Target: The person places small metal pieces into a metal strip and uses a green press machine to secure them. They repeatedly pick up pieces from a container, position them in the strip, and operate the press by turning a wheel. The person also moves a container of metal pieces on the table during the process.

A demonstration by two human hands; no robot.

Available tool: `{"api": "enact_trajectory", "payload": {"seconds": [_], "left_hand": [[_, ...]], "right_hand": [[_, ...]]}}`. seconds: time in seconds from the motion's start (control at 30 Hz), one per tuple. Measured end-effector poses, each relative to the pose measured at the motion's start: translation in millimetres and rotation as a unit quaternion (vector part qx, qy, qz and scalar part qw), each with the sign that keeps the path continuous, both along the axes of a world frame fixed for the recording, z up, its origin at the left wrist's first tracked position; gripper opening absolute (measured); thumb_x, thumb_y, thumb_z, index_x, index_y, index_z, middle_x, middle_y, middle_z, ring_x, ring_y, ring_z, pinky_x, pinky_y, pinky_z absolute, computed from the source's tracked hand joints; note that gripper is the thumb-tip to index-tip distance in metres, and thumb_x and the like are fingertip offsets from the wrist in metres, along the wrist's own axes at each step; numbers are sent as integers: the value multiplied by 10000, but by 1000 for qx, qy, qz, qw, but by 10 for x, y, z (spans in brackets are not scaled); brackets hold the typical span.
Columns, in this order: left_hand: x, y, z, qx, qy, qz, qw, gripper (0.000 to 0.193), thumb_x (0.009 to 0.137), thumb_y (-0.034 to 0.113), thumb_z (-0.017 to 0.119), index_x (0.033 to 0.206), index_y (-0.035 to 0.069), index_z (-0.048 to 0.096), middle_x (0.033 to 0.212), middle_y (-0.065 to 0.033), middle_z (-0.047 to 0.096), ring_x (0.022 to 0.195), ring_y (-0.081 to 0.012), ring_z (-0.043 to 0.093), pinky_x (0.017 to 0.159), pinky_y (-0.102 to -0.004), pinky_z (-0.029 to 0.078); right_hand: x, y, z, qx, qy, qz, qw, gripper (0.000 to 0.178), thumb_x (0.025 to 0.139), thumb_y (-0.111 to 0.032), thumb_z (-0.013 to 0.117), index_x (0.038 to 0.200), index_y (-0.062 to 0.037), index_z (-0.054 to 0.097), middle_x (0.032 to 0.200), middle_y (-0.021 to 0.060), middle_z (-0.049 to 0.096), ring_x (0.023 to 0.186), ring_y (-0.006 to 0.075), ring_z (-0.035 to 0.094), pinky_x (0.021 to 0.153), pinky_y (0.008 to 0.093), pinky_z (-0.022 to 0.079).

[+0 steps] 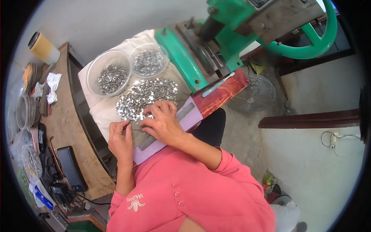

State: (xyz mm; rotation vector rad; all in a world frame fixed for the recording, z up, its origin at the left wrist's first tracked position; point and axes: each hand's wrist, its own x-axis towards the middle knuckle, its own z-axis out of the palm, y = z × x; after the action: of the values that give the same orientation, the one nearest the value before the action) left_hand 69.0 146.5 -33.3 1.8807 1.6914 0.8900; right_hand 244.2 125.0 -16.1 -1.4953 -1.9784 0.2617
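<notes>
A wide heap of small shiny metal pieces (148,94) lies on a pale cloth (100,106). At the heap's near edge, my right hand (164,123) rests with its fingers bent in among the pieces. Anything between those fingertips is too small to make out. My left hand (121,141) is closer to the left, beside the heap, thumb and forefinger brought together; what they pinch cannot be made out. A narrow grey metal strip (147,143) runs along the purple cloth (145,155) in front of me, partly covered by my right wrist.
Behind the heap stand two clear plastic tubs, the left tub (89,79) and the right tub (165,52), both holding metal pieces. A green hand press (181,58) with a large wheel (328,34) rises at the right. A cluttered wooden table (73,112) lies leftward; a fan (255,91) stands beyond.
</notes>
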Motion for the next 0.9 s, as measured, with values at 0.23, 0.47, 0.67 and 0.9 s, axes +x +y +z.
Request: {"api": "enact_trajectory", "payload": {"seconds": [0.23, 0.47, 0.67, 0.9], "left_hand": [[-3, 8, 4, -8, 11, -9, 1000, 114, 868, 102, 699, 970, 52, 703, 882, -54, 631, 754, -198, 616, 660, -320, 477], [-1, 17, 6, 9, 11, -16, 1000, 100, 862, 107, 700, 945, 51, 693, 873, -58, 613, 737, -237, 628, 641, -356, 478], [14, 12, 22, -8, 13, -10, 1000, 104, 866, 111, 696, 951, 52, 694, 876, -61, 611, 743, -239, 630, 650, -366, 480], [12, -13, 30, -1, 38, -12, 999, 102, 891, 119, 667, 979, 69, 675, 924, -67, 605, 777, -270, 638, 665, -390, 490]], "right_hand": [[33, -156, -28, -5, 6, -29, 1000, 186, 675, -215, 815, 820, -172, 707, 1082, 10, 577, 1168, 277, 462, 1030, 488, 258], [21, -243, -13, -4, 10, -42, 999, 184, 680, -225, 815, 824, -175, 712, 1096, 7, 573, 1171, 271, 455, 1029, 477, 254], [-9, -339, 41, 17, 40, -49, 998, 175, 701, -245, 802, 816, -159, 702, 1102, 11, 584, 1166, 269, 454, 1006, 475, 267], [-23, -729, 88, 89, 83, -74, 990, 168, 708, -226, 813, 847, -209, 721, 969, -68, 626, 990, 205, 537, 872, 389, 309]]}}
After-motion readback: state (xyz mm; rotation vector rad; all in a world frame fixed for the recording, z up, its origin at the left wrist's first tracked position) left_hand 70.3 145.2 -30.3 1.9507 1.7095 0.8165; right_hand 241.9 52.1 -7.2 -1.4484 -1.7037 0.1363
